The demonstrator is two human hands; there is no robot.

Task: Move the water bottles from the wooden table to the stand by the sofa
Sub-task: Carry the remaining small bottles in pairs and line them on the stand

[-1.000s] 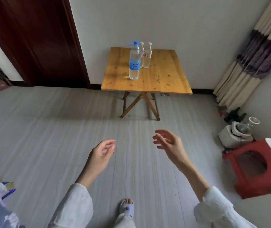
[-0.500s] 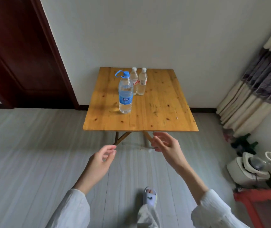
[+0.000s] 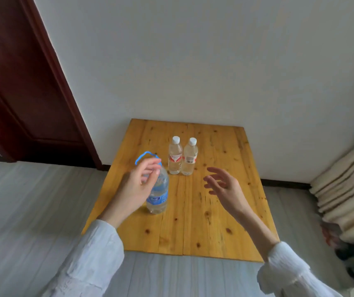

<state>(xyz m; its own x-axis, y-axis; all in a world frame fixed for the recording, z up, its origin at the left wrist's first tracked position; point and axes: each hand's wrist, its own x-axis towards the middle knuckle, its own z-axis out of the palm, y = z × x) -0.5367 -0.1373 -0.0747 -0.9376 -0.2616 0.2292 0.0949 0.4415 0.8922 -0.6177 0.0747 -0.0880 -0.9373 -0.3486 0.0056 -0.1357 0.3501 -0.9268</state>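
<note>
Reaching over the wooden table, my left hand hovers fingers apart at the big bottle; my right hand spreads, empty, near two small bottles farther back. Nothing moved yet.

Bench: knotty pine planks, amber varnish, slight sheen, visible seam between boards. Large bottle: clear glossy plastic, blue paper or film label, blue plastic carry loop. Two small bottles: clear smooth plastic, white ribbed-looking caps, red-and-white labels. Sleeves: white crinkled cloth, matt. Door: dark red-brown wood, satin. Wall: matt paint. Floor: grey wood-grain boards, matt.
</note>
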